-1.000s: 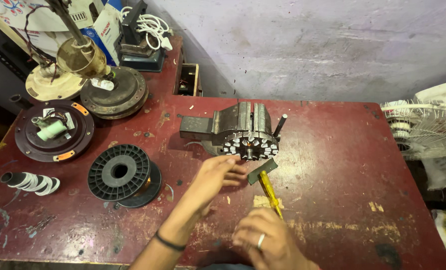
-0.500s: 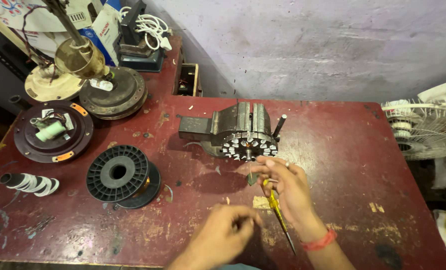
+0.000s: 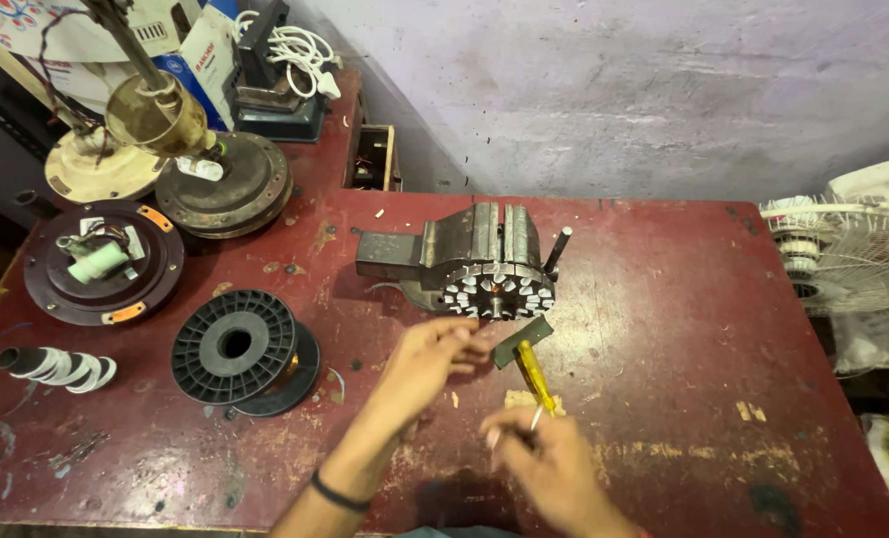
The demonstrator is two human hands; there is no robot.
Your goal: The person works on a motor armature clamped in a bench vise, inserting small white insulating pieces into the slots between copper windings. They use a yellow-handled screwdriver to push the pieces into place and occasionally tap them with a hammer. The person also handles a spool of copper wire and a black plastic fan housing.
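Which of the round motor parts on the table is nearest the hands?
The slotted stator core clamped in the grey vise, just beyond the left hand. The black spool and the dark housings lie farther left.

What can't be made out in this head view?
- Left hand fingertips: whether they pinch anything is too small to tell.
- Right hand: its grip on the yellow screwdriver is hidden by its own fingers.
- Fan guard: cut off by the right edge.
- Vise jaws: the slotted motor core hides them.

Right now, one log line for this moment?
left hand: fingertips at stator | right hand: grips yellow screwdriver | stator in vise
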